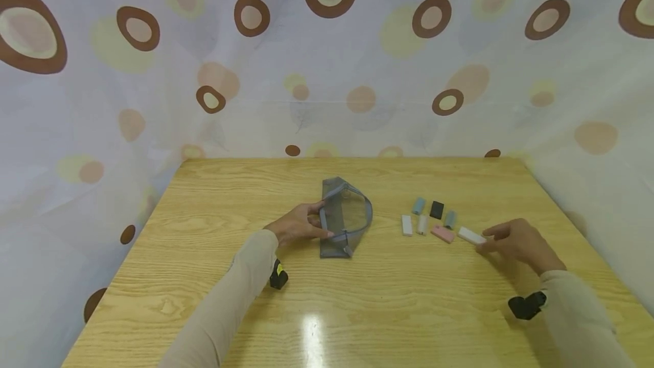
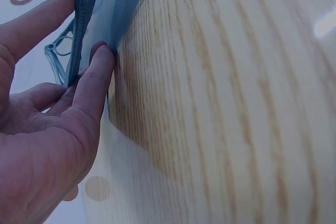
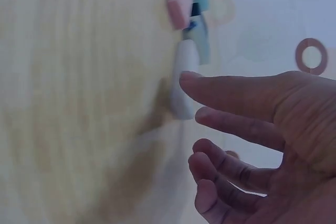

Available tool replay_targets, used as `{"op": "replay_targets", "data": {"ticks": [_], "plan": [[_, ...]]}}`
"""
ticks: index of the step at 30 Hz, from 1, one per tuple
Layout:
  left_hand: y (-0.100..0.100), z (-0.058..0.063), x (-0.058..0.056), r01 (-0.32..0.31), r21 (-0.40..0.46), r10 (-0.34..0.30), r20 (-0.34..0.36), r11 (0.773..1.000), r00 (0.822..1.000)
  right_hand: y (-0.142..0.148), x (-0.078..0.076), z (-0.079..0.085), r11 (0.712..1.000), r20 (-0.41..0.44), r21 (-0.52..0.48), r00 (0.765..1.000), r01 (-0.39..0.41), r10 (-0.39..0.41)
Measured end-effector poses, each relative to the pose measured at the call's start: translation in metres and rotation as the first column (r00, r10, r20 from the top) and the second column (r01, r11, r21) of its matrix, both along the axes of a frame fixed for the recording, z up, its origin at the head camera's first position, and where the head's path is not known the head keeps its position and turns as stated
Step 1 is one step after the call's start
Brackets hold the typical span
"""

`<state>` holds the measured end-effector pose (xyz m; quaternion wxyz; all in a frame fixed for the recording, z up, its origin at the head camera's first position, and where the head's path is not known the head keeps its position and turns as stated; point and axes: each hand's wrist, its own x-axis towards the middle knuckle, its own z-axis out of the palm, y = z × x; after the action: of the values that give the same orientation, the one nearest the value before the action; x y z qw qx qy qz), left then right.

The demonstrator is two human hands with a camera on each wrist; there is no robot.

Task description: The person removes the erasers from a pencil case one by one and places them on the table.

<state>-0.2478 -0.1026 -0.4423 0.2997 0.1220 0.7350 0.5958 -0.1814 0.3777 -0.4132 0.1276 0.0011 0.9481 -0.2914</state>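
Observation:
A grey-blue see-through mesh pouch (image 1: 334, 217) with an edged opening and a zip lies mid-table. My left hand (image 1: 301, 223) grips its left rim, the fingers spread along the edge. Close up in the left wrist view, the fingers (image 2: 94, 85) hold the mesh and its zipped edge (image 2: 84, 19). On the right, my right hand (image 1: 521, 243) is at the near end of a white oblong block (image 1: 471, 235). In the right wrist view the thumb overlaps this white block (image 3: 184, 93), the index fingertip is right beside it, and the other fingers are loosely bent.
Left of the white block lie a pink piece (image 1: 442, 234), a black piece (image 1: 436, 210), two blue-green pieces (image 1: 419, 205), a second white block (image 1: 406, 225) and a pale piece (image 1: 422, 225). A patterned curtain (image 1: 327, 72) hangs behind the wooden table (image 1: 230, 197).

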Motion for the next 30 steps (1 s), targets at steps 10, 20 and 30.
{"op": "replay_targets", "data": {"ticks": [10, 20, 30], "plan": [[0.000, 0.002, 0.000, 0.008, -0.011, -0.008, -0.007, 1.000, 1.000, -0.041, -0.024, 0.044, 0.998, -0.102, -0.043, 0.994, -0.051, 0.046], [0.000, -0.004, -0.002, 0.002, -0.040, -0.003, -0.035, 0.999, 0.999, -0.110, -0.051, 0.062, 0.989, -0.150, -0.077, 0.982, -0.130, 0.117], [0.001, -0.006, -0.003, -0.005, -0.012, 0.005, -0.022, 1.000, 1.000, -0.176, -0.069, 0.042, 0.974, -0.208, -0.076, 0.959, -0.211, 0.192]]}}
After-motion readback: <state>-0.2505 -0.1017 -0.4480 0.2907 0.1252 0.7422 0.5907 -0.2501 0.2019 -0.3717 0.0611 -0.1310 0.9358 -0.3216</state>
